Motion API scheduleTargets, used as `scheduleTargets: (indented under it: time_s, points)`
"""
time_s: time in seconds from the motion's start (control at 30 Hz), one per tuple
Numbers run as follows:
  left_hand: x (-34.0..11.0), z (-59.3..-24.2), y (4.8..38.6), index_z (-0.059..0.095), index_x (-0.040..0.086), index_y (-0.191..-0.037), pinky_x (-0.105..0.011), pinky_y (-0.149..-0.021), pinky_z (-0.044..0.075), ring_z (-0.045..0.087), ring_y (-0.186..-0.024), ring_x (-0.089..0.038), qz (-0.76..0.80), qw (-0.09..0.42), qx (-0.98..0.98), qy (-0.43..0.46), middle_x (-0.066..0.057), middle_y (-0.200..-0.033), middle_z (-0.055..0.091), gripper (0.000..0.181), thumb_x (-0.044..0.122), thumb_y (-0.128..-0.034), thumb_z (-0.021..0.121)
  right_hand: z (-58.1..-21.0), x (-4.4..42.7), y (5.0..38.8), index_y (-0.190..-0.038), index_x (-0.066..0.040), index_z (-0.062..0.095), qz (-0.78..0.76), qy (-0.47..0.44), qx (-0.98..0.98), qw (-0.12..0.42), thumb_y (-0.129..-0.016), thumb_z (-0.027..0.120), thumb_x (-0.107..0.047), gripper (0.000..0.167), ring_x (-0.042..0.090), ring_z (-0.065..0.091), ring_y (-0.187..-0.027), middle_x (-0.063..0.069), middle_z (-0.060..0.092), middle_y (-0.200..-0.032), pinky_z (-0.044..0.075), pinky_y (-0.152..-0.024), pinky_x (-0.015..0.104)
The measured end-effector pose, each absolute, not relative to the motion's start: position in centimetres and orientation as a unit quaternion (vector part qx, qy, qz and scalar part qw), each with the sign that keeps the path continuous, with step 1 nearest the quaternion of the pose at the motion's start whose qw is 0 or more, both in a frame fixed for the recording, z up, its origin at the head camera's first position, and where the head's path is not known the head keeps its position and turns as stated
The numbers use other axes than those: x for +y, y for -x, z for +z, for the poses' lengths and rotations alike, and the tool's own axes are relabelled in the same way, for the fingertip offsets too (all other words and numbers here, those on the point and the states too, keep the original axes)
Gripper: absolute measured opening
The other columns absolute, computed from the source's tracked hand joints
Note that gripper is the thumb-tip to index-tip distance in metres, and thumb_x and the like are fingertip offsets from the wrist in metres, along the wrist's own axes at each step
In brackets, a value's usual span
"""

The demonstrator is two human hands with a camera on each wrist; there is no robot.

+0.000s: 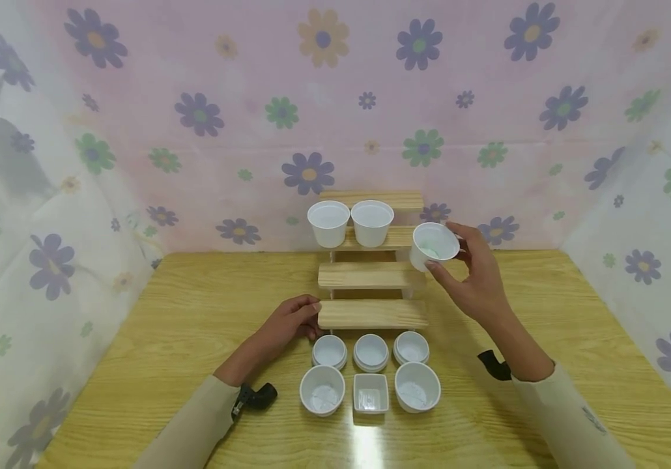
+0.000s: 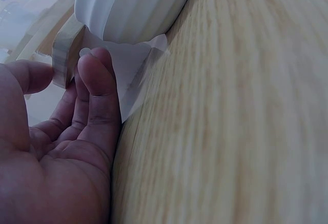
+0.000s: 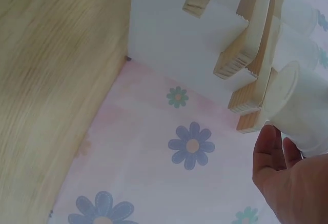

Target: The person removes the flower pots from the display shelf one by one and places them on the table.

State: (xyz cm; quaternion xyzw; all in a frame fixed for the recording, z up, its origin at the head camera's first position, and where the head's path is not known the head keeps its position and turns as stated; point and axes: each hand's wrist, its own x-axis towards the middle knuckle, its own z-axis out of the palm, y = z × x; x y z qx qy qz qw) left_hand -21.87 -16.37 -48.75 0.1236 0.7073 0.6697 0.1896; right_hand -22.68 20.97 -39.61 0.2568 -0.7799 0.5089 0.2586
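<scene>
White tapered cup [image 1: 432,243] pinched in my right hand [image 1: 479,280], at right end of stepped wooden stand [image 1: 371,277]; contact unclear, pale green contents [image 1: 432,250] indistinct. Left hand [image 1: 286,327] pinches bottom step [image 1: 373,314], grasp partly hidden.

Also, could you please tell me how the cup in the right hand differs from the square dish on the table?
The cup has a round rim, while the square dish has four sides. The right hand holds the cup; the square dish stands on the table. The cup looks larger than the square dish. Both are white and open at the top.
</scene>
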Motion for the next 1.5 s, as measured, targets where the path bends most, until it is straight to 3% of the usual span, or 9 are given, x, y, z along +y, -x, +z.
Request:
scheduleTargets:
  time_s: [0.5,0.77,1.0,1.2,1.5]
  points:
    - [-16.4,-48.4,21.7,0.058,-0.006,-0.129,-0.027,-0.072,0.058,0.066,-0.084,-0.020,0.667,0.194,0.709,-0.123,-0.009,-0.093,0.064,0.036,0.026,-0.1140,0.050,-40.2,22.8,20.3,-0.153,-0.006,0.048,0.489,-0.260,-0.802,0.223,-0.084,0.082,0.013,0.079,0.023,0.059,-0.118,0.015,0.056,-0.141,0.052,-0.093,0.015]
    - [-16.4,-48.6,21.9,0.058,-0.005,-0.126,-0.028,-0.072,0.058,0.067,-0.083,-0.020,0.668,0.194,0.708,-0.124,-0.009,-0.091,0.063,0.034,0.025,-0.1139,0.050,-40.5,23.3,19.5,-0.153,-0.001,0.044,0.484,-0.269,-0.806,0.210,-0.078,0.085,0.016,0.087,0.022,0.057,-0.118,0.017,0.052,-0.146,0.050,-0.093,0.012]
    - [-16.5,-48.7,22.0,0.058,-0.005,-0.126,-0.028,-0.072,0.058,0.067,-0.083,-0.020,0.668,0.194,0.707,-0.125,-0.009,-0.091,0.063,0.033,0.025,-0.1139,0.050,-40.6,23.8,19.0,-0.153,-0.001,0.044,0.460,-0.296,-0.816,0.187,-0.078,0.086,0.013,0.088,0.028,0.056,-0.116,0.017,0.050,-0.143,0.052,-0.092,0.015]
    - [-16.4,-48.6,21.9,0.058,-0.005,-0.126,-0.027,-0.071,0.058,0.066,-0.082,-0.020,0.667,0.193,0.709,-0.127,-0.009,-0.091,0.064,0.034,0.025,-0.1139,0.050,-40.5,24.7,18.9,-0.156,-0.004,0.043,0.404,-0.328,-0.841,0.151,-0.081,0.087,0.008,0.088,0.023,0.053,-0.117,0.014,0.049,-0.140,0.051,-0.093,0.015]
    - [-16.5,-48.5,21.8,0.058,-0.006,-0.127,-0.027,-0.071,0.057,0.066,-0.080,-0.019,0.666,0.191,0.710,-0.127,-0.009,-0.089,0.064,0.035,0.025,-0.1140,0.050,-40.1,25.9,18.7,-0.140,-0.004,0.047,0.332,-0.355,-0.872,0.063,-0.081,0.091,-0.005,0.073,0.018,0.055,-0.112,0.004,0.051,-0.133,0.053,-0.090,0.034]
